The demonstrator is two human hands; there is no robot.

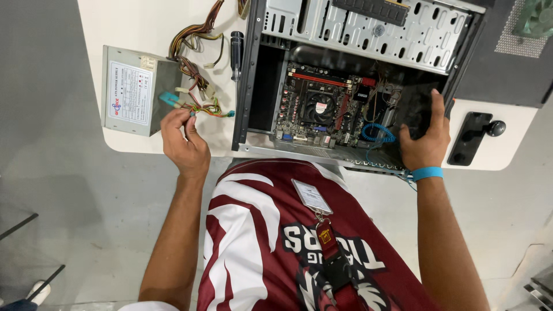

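Note:
An open computer case (368, 29) lies on a white table (132, 29), its motherboard (317, 106) showing inside. My right hand (426, 141) rests flat on the dark right-hand part of the case's inside, fingers spread, a blue band on the wrist. My left hand (183, 144) is at the table's front edge, its fingertips pinched on the wires (199, 106) that run from a grey power supply box (135, 89). A small teal connector (170, 99) lies just above that hand.
A black-handled screwdriver (237, 55) lies beside the case's left wall. A black device with a round knob (475, 135) sits on the table's right end. A coiled blue cable (377, 133) hangs at the case front. Grey floor surrounds the table.

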